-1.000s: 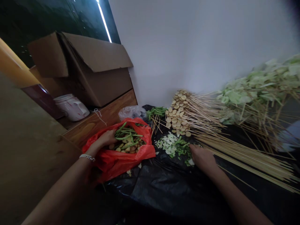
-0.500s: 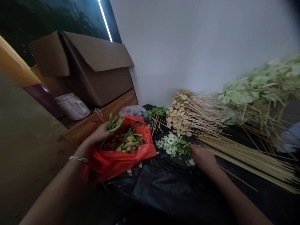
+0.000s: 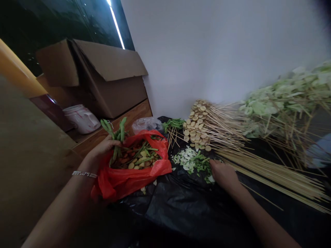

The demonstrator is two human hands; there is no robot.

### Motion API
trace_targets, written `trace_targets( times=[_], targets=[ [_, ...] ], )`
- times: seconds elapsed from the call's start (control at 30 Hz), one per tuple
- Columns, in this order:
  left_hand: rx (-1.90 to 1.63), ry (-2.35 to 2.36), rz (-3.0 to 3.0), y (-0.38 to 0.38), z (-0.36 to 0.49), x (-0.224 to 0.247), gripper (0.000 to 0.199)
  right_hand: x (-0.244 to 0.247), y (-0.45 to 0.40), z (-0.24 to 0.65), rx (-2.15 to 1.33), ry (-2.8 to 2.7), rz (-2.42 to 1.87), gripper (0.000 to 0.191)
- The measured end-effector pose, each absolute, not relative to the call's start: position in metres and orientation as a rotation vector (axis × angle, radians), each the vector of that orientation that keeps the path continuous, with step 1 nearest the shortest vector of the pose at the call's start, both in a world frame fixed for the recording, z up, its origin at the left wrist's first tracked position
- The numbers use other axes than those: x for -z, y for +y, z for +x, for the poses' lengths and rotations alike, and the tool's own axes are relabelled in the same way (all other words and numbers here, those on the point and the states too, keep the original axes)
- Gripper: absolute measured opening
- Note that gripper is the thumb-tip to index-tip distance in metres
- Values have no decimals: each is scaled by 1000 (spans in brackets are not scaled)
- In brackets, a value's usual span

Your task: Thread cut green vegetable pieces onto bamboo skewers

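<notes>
My left hand (image 3: 101,148) is closed around a bunch of green beans (image 3: 121,132), raised at the left rim of a red plastic bag (image 3: 116,181). Some bean ends stick up past the fingers and others hang down into the bag. Sliced potatoes (image 3: 142,160) and more long green pieces lie inside it. Over on the black plastic sheet (image 3: 178,199), my right hand (image 3: 224,175) rests with curled fingers beside a pile of chopped green and white bits (image 3: 192,160). Its fingertips are partly hidden, and what they hold cannot be made out.
Loose bamboo skewers (image 3: 271,175) lie to the right. Behind them are skewered potato slices (image 3: 198,124), skewered green beans (image 3: 174,124) and a heap of skewered cabbage leaves (image 3: 284,91). A cardboard box (image 3: 119,89) and a white tub (image 3: 82,119) stand at the back left.
My left hand has shifted slightly left, and the green beans in it have turned more upright and spread apart. The right hand has stayed where it was.
</notes>
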State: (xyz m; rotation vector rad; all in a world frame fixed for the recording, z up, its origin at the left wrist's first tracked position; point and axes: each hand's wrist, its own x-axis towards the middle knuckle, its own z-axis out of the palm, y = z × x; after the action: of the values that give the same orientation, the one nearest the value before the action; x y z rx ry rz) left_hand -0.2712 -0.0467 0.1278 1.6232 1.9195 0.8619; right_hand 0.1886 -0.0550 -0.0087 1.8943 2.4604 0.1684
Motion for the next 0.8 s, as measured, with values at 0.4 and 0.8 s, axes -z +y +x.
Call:
trace_targets(
  times=[0.4, 0.8],
  targets=[
    [-1433, 1329, 1410, -33, -232, -166, 40, -9, -56, 195, -147, 2505, 2036, 19],
    [-1039, 1110, 1645, -24, -123, -184, 42, -51, -50, 277, 533, 2603, 1911, 29]
  ],
)
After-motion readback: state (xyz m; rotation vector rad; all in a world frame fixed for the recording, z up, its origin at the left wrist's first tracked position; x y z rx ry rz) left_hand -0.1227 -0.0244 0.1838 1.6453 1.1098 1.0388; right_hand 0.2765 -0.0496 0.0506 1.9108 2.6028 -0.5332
